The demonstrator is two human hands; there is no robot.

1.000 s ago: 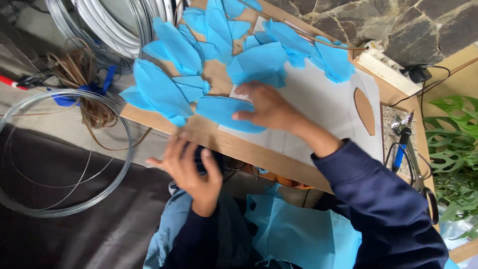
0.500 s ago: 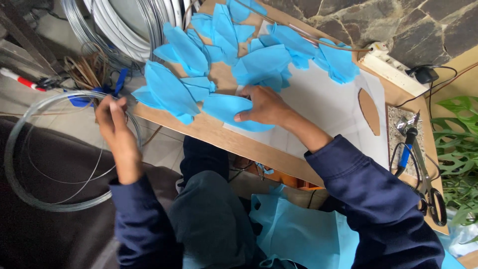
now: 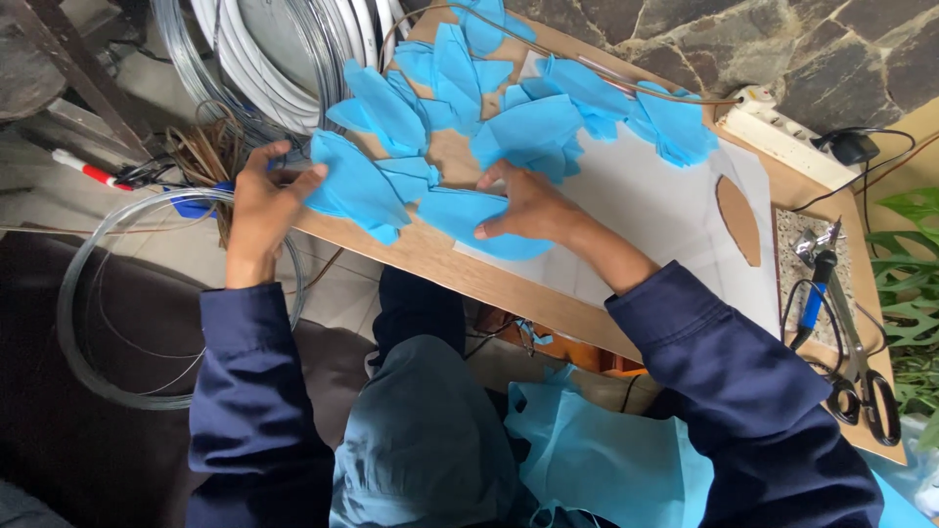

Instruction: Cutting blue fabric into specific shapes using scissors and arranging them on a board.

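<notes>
Wooden bench (image 3: 509, 284) below you — left hand (image 3: 259, 200) fingers pinch the near blue petal's (image 3: 357, 191) left edge; right hand (image 3: 528, 200) presses another flat.

Two hands work here — the left hand (image 3: 262, 200) and the right hand (image 3: 528, 203). Blue fabric petals (image 3: 357, 186) number roughly a dozen (overlaps blur the count). One brown leaf template (image 3: 738, 219), one scissors (image 3: 871, 376), one power strip (image 3: 782, 137) — and one loose wire coil (image 3: 98, 293).
</notes>
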